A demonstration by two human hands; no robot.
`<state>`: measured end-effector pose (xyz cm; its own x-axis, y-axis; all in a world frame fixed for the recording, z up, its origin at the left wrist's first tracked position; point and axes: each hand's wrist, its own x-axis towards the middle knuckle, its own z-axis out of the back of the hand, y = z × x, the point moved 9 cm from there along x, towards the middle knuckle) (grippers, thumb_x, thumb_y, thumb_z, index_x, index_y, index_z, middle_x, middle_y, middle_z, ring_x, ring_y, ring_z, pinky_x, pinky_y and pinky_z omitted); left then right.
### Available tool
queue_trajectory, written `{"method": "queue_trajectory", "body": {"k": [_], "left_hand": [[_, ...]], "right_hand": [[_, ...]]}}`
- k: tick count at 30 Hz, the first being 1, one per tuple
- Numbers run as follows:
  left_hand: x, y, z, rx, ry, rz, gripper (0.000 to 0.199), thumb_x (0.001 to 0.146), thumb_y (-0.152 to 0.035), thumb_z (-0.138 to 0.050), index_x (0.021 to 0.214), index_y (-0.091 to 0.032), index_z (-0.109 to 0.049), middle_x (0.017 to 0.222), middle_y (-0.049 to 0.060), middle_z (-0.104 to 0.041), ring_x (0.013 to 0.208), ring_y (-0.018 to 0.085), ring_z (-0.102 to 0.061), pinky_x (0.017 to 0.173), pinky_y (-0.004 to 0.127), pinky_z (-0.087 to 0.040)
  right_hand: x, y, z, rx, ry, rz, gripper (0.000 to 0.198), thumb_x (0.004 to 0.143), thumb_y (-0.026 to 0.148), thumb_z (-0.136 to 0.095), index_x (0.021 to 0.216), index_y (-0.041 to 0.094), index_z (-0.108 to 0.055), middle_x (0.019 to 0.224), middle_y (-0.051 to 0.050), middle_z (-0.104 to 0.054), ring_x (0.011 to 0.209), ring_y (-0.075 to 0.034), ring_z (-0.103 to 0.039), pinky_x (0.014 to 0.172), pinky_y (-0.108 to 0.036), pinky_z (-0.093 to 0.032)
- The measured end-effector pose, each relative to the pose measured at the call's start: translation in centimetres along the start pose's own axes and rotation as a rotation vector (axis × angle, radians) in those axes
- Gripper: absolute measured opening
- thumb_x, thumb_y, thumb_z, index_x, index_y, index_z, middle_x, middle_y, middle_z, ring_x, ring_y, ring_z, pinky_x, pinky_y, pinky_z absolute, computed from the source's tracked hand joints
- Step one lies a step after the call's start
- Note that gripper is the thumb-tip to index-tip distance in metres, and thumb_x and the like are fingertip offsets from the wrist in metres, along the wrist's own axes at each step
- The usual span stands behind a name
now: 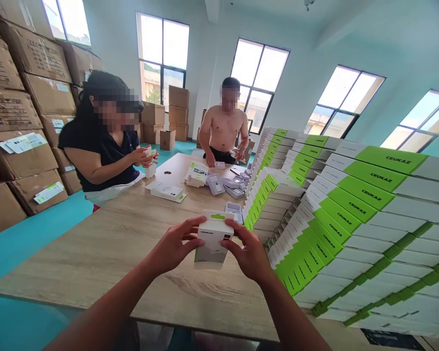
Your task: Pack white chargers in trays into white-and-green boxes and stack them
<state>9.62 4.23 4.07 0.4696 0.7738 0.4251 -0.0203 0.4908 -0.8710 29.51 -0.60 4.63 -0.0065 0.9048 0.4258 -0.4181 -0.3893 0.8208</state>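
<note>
Between my two hands, above the near part of the wooden table (106,273), is a small white box (212,251) with a green hang-tab cutout at its top and CEUKAZ printed on it. My left hand (179,243) pinches its left edge between thumb and fingers. On the opposite edge, my right hand (247,246) grips near the upper corner, its thumb on the front face. Whether the box contains anything is hidden.
Tall stacks of white and green boxes (336,219) fill the table's right side. Flat cartons (166,191) and grey plastic trays (234,189) lie beyond my hands. One person (102,146) handles a box at left; another (225,126) stands at the far end. Brown cartons (18,156) line the left.
</note>
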Motion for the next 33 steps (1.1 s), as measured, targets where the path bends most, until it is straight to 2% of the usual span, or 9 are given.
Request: {"method": "queue_trajectory", "body": {"k": [5,10,12,14,16,18,23,27,33], "left_hand": [[0.0,-0.5,1.0,-0.024,-0.05,0.024,0.043,0.086,-0.028,-0.077,0.127,-0.028,-0.067,0.119,0.004,-0.076,0.104,0.026,-0.075,0.093,0.041,-0.064],[-0.6,-0.6,0.9,-0.089,0.058,-0.026,0.044,0.097,-0.03,-0.066,0.139,-0.028,-0.054,0.133,0.013,-0.07,0.112,0.031,-0.073,0.084,0.044,-0.067],[-1.6,-1.0,0.7,0.092,0.075,-0.161,0.052,0.102,-0.024,-0.056,0.152,-0.03,-0.041,0.154,0.017,-0.053,0.136,0.035,-0.058,0.096,0.052,-0.062],[-3.2,-1.6,-0.5,0.405,0.111,-0.386,0.062,0.1,-0.013,-0.057,0.155,-0.036,-0.04,0.164,0.013,-0.04,0.153,0.037,-0.034,0.117,0.065,-0.04],[-4.8,-1.4,-2.8,0.613,0.256,-0.594,0.065,0.095,-0.004,-0.058,0.15,-0.037,-0.047,0.158,0.009,-0.05,0.154,0.033,-0.034,0.126,0.068,-0.017],[-5.1,-0.7,-3.7,0.604,0.34,-0.663,0.058,0.096,-0.001,-0.053,0.145,-0.033,-0.053,0.145,0.008,-0.064,0.143,0.027,-0.051,0.128,0.058,-0.021],[0.7,3.4,-0.1,0.343,0.032,-0.319,0.032,0.095,-0.028,-0.066,0.127,-0.021,-0.063,0.131,0.015,-0.07,0.121,0.029,-0.068,0.102,0.041,-0.055],[3.1,7.8,1.1,0.217,-0.16,-0.102,0.046,0.087,-0.051,-0.075,0.119,-0.019,-0.065,0.125,0.014,-0.073,0.116,0.032,-0.07,0.101,0.045,-0.055],[2.5,10.2,1.0,0.19,-0.119,-0.063,0.04,0.085,-0.046,-0.075,0.116,-0.022,-0.067,0.124,0.012,-0.073,0.117,0.031,-0.068,0.104,0.045,-0.052]], "right_hand": [[0.1,1.7,-0.2,0.04,0.022,-0.039,0.039,0.085,0.028,-0.077,0.123,0.029,-0.07,0.134,-0.006,-0.071,0.113,-0.025,-0.07,0.105,-0.045,-0.053],[-0.8,0.9,0.3,0.224,-0.019,-0.139,0.068,0.082,0.039,-0.082,0.142,0.029,-0.049,0.122,-0.007,-0.076,0.102,-0.023,-0.073,0.095,-0.043,-0.057],[-1.8,-0.9,-0.4,0.306,-0.033,-0.256,0.068,0.084,0.051,-0.078,0.14,0.024,-0.049,0.114,-0.011,-0.078,0.093,-0.024,-0.075,0.085,-0.042,-0.06],[-3.3,-3.0,-2.1,0.266,0.015,-0.346,0.068,0.089,0.064,-0.066,0.136,0.017,-0.053,0.103,-0.012,-0.08,0.087,-0.025,-0.076,0.076,-0.04,-0.061],[-4.8,-5.0,-3.7,0.135,0.08,-0.398,0.066,0.095,0.07,-0.051,0.129,0.014,-0.062,0.095,-0.012,-0.08,0.084,-0.027,-0.077,0.072,-0.04,-0.062],[-6.1,-7.0,-3.5,-0.003,0.068,-0.428,0.058,0.101,0.064,-0.045,0.12,0.015,-0.069,0.102,-0.014,-0.079,0.095,-0.029,-0.076,0.083,-0.044,-0.061],[-7.4,-10.6,2.8,-0.382,-0.045,-0.494,0.027,0.093,0.021,-0.061,0.116,0.011,-0.073,0.15,-0.023,-0.056,0.145,-0.036,-0.043,0.124,-0.053,-0.027],[-6.9,-12.1,5.0,-0.555,0.044,-0.539,0.018,0.083,0.011,-0.068,0.098,0.01,-0.077,0.136,-0.025,-0.067,0.133,-0.037,-0.057,0.118,-0.049,-0.036],[-6.3,-12.0,5.6,-0.606,0.06,-0.558,0.012,0.084,0.015,-0.067,0.079,0.017,-0.078,0.128,-0.018,-0.074,0.119,-0.031,-0.069,0.107,-0.04,-0.047]]}}
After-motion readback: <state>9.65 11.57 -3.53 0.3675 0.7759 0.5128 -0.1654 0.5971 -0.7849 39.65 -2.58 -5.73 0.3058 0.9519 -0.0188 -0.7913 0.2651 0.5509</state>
